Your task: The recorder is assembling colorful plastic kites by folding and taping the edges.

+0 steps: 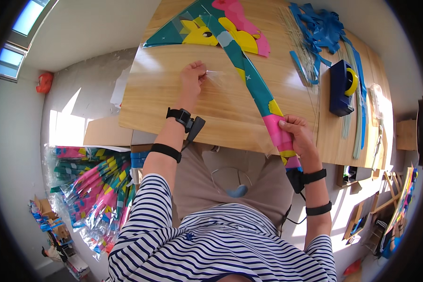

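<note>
A long, narrow folded kite (257, 87) in teal, pink and yellow runs slantwise over the table, its lower end past the front edge. My right hand (300, 136) is closed round its pink lower part, thumb on top. Clear plastic film (223, 77) lies beside the folded kite's middle. Its left edge is pinched between the fingers of my left hand (192, 80), above the table. Farther back a spread kite (171, 34) shows a yellow cartoon animal on teal and pink; the folded kite's upper end overlaps it.
A dark blue tape dispenser (339, 89) with a yellow roll stands at the right of the wooden table (174, 110). Blue strips (322, 28) and thin pale rods (296, 42) lie around it. Several wrapped, folded kites (91, 188) pile up in a box at the lower left.
</note>
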A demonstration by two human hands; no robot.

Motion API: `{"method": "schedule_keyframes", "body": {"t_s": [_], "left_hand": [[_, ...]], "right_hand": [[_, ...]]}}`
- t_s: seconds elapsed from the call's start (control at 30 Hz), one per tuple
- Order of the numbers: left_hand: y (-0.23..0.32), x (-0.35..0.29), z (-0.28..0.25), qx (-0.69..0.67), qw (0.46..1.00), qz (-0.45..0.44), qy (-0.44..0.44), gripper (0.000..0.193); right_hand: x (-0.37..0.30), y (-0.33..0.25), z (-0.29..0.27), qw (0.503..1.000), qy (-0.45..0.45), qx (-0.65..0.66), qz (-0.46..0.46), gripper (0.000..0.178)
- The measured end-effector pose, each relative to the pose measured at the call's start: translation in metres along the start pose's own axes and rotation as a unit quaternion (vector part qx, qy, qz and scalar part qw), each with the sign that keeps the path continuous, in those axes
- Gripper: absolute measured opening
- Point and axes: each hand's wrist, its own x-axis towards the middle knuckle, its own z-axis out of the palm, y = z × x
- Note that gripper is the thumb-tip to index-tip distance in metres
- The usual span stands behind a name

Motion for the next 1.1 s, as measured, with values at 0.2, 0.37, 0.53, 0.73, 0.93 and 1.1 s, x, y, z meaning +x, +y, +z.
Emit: {"method": "schedule_keyframes", "body": {"t_s": [0.2, 0.37, 0.53, 0.73, 0.93, 1.1], "left_hand": [[0.013, 0.008, -0.014, 0.033, 0.996, 0.077, 0.028, 0.044], [0.008, 0.011, -0.04, 0.231, 0.946, 0.194, 0.117, 0.046], [0.003, -0.018, -0.051, 0.518, 0.723, 0.397, 0.226, 0.042], [-0.024, -0.096, -0.011, 0.542, 0.683, 0.489, 0.003, 0.036], [-0.071, -0.196, 0.046, 0.54, 0.719, 0.398, -0.183, 0.028], [-0.089, -0.199, 0.051, 0.584, 0.67, 0.432, -0.152, 0.017]], "right_hand": [[0.012, 0.01, 0.008, 1.0, 0.024, 0.003, 0.014, 0.008], [0.019, 0.011, 0.017, 0.999, 0.013, -0.013, 0.036, 0.009], [0.014, 0.017, 0.001, 0.999, 0.009, -0.019, 0.025, 0.012], [-0.019, 0.006, -0.023, 0.994, 0.091, -0.057, -0.034, 0.013], [-0.091, 0.004, -0.06, 0.987, 0.103, -0.109, -0.056, 0.011], [-0.175, 0.021, -0.105, 0.974, 0.101, -0.204, -0.005, 0.011]]}}
